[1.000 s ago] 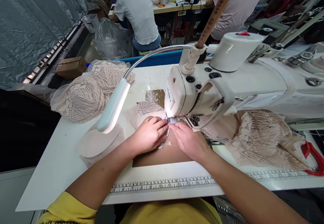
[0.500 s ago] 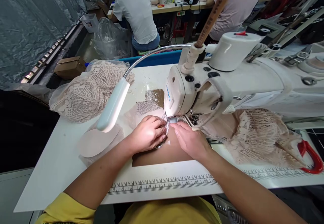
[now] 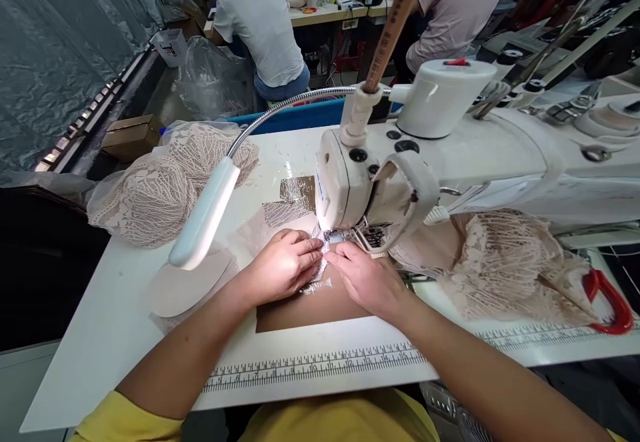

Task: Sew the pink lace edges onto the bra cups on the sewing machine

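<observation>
Both hands work at the needle of a white sewing machine (image 3: pixel 400 162). My left hand (image 3: pixel 283 265) lies knuckles up with its fingers curled down on a strip of beige lace (image 3: pixel 316 274). From the other side my right hand (image 3: pixel 367 279) pinches the same lace with bent fingers, just under the presser foot (image 3: pixel 336 237). The lace lies over a brown patch (image 3: pixel 315 309) of the white table. A white gooseneck lamp (image 3: pixel 203 215) hangs left of my left hand.
A heap of beige lace (image 3: pixel 165 182) sits at the table's left, another heap (image 3: pixel 505 269) under the machine arm at the right, with red-handled scissors (image 3: pixel 607 302) beside it. A ruler strip (image 3: pixel 320 365) runs along the front edge. Two people sit with their backs turned at benches behind.
The view has drifted slightly, so everything sits a little further left. Both hands stay on the lace at the needle, with hardly any movement.
</observation>
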The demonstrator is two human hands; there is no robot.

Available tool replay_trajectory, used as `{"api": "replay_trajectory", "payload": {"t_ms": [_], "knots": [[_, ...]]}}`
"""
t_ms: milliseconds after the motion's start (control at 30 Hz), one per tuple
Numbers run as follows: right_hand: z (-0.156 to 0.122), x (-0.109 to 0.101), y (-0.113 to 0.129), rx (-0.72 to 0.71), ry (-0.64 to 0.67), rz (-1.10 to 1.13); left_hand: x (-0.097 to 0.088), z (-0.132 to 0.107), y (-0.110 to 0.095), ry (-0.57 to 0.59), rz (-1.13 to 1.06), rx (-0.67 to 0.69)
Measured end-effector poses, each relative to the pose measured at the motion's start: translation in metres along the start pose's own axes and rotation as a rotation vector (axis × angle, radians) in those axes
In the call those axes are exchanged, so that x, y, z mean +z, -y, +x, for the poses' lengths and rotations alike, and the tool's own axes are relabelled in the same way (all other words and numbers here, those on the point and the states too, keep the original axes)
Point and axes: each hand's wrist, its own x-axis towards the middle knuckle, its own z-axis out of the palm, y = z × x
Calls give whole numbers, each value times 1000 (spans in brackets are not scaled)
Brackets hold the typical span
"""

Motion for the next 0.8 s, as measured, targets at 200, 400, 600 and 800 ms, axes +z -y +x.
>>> {"api": "replay_trajectory", "payload": {"t_ms": [200,400,600,800], "knots": [[0,3,-3,19,-73,-43,10,4,-10,-38,51,-62],[-2,13,-8,64,-113,-92,7,4,-7,-40,67,-51],[-8,11,-10,-34,-131,12,5,0,-5,-78,12,-23],[-10,5,-8,-176,-131,97,6,-1,-4,-79,-4,-19]]}}
